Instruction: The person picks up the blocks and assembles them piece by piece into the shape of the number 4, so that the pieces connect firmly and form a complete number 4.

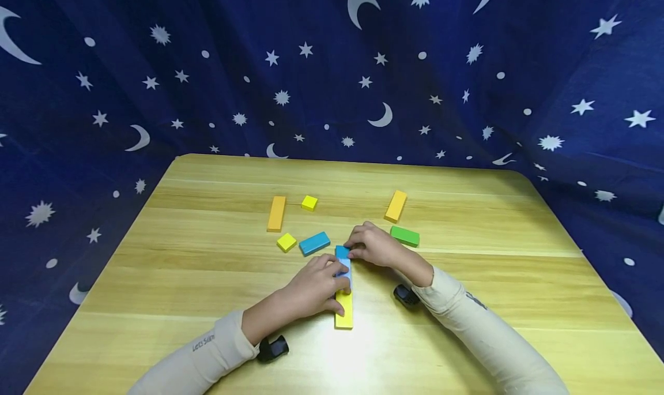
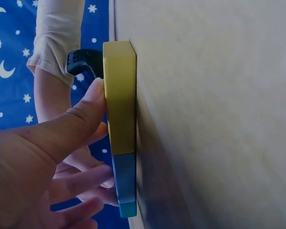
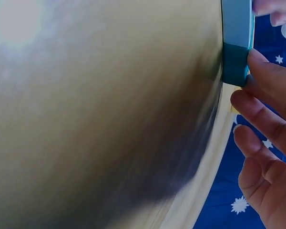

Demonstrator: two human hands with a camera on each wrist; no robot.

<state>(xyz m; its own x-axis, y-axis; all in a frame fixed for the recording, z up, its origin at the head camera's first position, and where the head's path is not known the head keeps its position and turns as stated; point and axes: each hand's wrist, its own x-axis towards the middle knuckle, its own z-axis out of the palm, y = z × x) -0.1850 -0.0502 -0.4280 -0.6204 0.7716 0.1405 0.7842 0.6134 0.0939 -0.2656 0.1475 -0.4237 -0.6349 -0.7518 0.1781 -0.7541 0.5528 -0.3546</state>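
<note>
A straight row of blocks lies on the wooden table in the head view: a long yellow block [image 1: 344,319] nearest the person, a light blue block [image 1: 344,263] in the middle and a small teal-blue block [image 1: 341,251] at the far end. Over the row rests my left hand [image 1: 313,286], its thumb on the yellow block and its fingers spread across the light blue one. My right hand [image 1: 377,247] pinches the teal-blue block [image 3: 235,63] between thumb and forefinger at its far end. In the left wrist view the blocks appear to touch end to end.
Beyond the row lie two orange blocks [image 1: 276,214], two small yellow blocks [image 1: 286,243], a blue block [image 1: 314,243] and a green block [image 1: 405,236] close to the right hand. A dark curtain [image 1: 327,83] with moons and stars hangs behind the table [image 1: 218,193].
</note>
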